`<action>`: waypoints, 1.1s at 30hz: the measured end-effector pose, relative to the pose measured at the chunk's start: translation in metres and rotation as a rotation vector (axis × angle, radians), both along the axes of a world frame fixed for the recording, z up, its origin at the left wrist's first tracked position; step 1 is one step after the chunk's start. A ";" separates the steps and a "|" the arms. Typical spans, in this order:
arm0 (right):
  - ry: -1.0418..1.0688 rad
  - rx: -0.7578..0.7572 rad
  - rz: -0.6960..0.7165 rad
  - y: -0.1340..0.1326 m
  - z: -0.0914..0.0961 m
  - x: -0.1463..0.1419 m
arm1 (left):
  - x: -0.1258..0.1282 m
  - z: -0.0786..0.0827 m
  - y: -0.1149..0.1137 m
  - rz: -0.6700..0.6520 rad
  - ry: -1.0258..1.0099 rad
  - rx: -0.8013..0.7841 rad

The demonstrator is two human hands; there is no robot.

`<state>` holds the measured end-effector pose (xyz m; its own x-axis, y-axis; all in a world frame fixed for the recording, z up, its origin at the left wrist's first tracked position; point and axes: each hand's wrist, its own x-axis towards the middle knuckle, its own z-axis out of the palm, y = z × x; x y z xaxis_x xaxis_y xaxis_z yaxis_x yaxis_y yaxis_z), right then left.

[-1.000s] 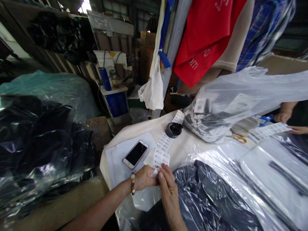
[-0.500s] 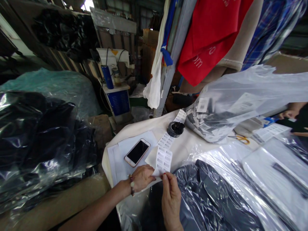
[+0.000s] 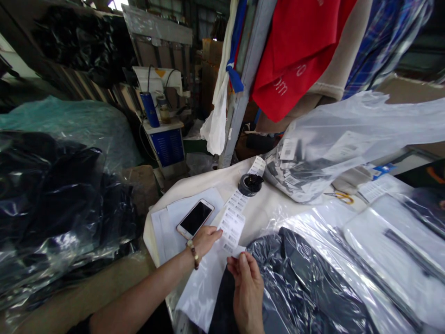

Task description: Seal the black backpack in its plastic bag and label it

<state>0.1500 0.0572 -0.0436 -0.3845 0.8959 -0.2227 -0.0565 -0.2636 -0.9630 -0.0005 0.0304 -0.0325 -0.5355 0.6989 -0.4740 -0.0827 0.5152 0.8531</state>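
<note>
A strip of white barcode labels [image 3: 232,222] runs from a dark roll [image 3: 250,184] across the white table towards me. My left hand [image 3: 205,240], with a bead bracelet at the wrist, pinches the strip's left edge. My right hand [image 3: 246,283] hovers just below the strip's end, fingers curled, thumb and fingertips close together; a small label piece seems to be at its fingertips. Under my right hand lies a dark garment in a clear plastic bag [image 3: 306,283].
A phone [image 3: 195,218] lies on white papers [image 3: 174,227] left of the labels. A big clear bag of tags [image 3: 330,148], yellow-handled scissors [image 3: 342,197] and more bagged items [image 3: 392,246] are to the right. Black bagged bundles [image 3: 59,199] pile up at left. Garments hang behind.
My right hand has come away from the strip's end and dropped lower. My left hand shifted up along the strip's edge. The other person's hands at far right have left view.
</note>
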 end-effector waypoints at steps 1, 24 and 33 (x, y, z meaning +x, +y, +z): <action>0.009 -0.035 -0.019 0.003 0.002 0.003 | -0.005 -0.001 0.003 -0.005 0.058 -0.037; -0.781 1.546 -0.263 0.010 0.046 0.137 | 0.134 0.062 0.020 -0.420 -0.461 -0.099; -0.775 1.199 0.021 0.021 0.036 0.192 | 0.130 0.041 0.069 -0.840 0.642 0.290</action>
<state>0.3422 0.0785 -0.0073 -0.5329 0.6854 0.4962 0.5719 0.7239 -0.3858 0.1292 0.0994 0.0086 0.0756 0.9965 -0.0362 0.7042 -0.0277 0.7094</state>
